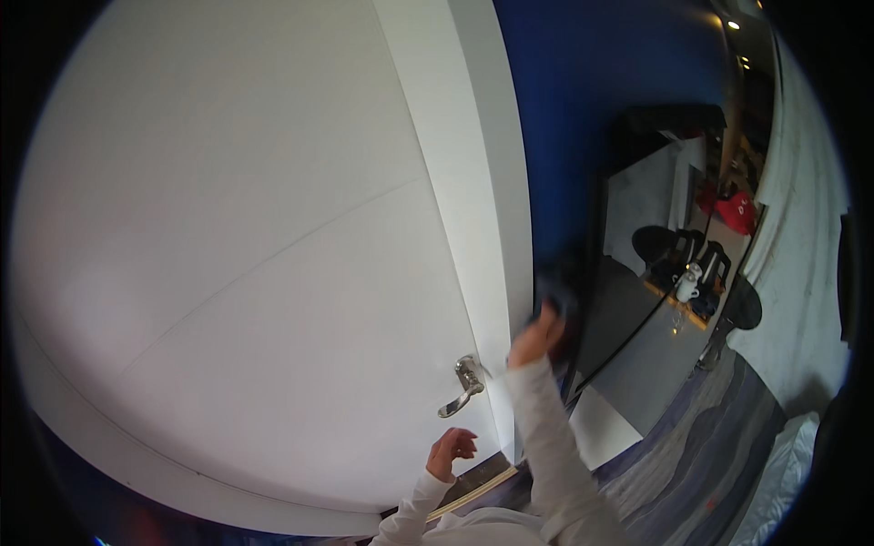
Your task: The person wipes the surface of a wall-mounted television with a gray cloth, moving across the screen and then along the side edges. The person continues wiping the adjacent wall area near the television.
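A white door (287,259) with a shiny metal lever handle (464,389) stands shut in its white frame (478,170). Below the handle, not touching it, is my left hand (452,452), its fingers loosely curled and nothing visible in them. My right hand (539,338) is raised beside the frame's right edge, in front of the dark blue wall (580,102). Near its fingers is a dark, blurred thing that looks like cloth; blur hides whether the hand grips it.
On the right, a grey counter or table top (655,348) bears a wooden tray with a white cup (688,286) and dark items. Further back lies a red thing (736,211). A pale curtain (799,239) hangs at far right, above a wavy-patterned carpet (683,443) and a silvery plastic bag (785,471).
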`<state>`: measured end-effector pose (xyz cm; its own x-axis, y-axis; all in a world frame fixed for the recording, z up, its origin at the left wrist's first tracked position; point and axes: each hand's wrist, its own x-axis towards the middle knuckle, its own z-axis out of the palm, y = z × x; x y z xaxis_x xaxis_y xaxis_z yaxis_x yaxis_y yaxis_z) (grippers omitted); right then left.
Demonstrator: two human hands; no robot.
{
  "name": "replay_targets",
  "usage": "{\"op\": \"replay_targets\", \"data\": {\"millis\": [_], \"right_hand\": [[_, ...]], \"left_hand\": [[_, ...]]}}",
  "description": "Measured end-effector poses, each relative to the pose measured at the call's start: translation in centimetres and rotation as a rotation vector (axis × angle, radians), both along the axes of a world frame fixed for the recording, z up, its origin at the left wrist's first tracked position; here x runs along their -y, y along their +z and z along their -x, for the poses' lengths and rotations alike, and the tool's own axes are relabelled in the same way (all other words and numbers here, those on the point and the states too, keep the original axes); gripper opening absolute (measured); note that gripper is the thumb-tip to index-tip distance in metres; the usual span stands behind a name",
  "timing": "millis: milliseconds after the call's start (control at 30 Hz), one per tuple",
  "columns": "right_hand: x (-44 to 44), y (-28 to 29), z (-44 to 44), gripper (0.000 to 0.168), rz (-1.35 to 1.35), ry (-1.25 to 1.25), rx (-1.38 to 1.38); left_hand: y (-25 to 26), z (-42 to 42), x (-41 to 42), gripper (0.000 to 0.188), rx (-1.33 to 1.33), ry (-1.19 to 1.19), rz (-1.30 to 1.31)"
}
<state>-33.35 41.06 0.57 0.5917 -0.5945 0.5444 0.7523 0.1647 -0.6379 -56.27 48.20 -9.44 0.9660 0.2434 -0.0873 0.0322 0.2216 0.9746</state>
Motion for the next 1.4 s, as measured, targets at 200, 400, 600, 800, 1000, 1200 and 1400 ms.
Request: {"op": "replay_targets", "data": {"millis": [200, 400, 600, 800, 1000, 1200, 1400], "right_hand": [[0.8, -23.0, 2.2, 0.036, -0.110, 0.238, -0.510], [0.7, -0.2, 1.2, 0.037, 0.074, 0.227, -0.157], [2.1, 14.5, 2.4, 0.030, 0.165, 0.379, 0.182], [2.5, -19.1, 2.2, 0.025, 0.627, 0.014, -0.219], [3.9, -14.3, 3.7, 0.031, 0.207, 0.588, -0.529], [4.2, -0.7, 2.7, 0.023, 0.269, 0.619, -0.042], [3.6, -23.1, 3.1, 0.036, 0.089, 0.467, -0.407]], "left_hand": [[-4.0, 2.5, 2.5, 0.042, -0.193, 0.149, 0.112], [-2.2, 0.7, 6.2, 0.041, -0.178, 0.144, 0.061], [0.5, -1.0, 10.0, 0.042, -0.076, 0.048, -0.077], [-0.9, -1.8, 13.2, 0.041, -0.070, 0.104, 0.005], [-5.5, 1.0, 13.1, 0.040, -0.156, 0.210, 0.153], [-2.5, -0.1, 10.9, 0.044, -0.162, 0.149, 0.040], [-2.6, -0.2, 7.9, 0.042, -0.163, 0.061, 0.062]]}}
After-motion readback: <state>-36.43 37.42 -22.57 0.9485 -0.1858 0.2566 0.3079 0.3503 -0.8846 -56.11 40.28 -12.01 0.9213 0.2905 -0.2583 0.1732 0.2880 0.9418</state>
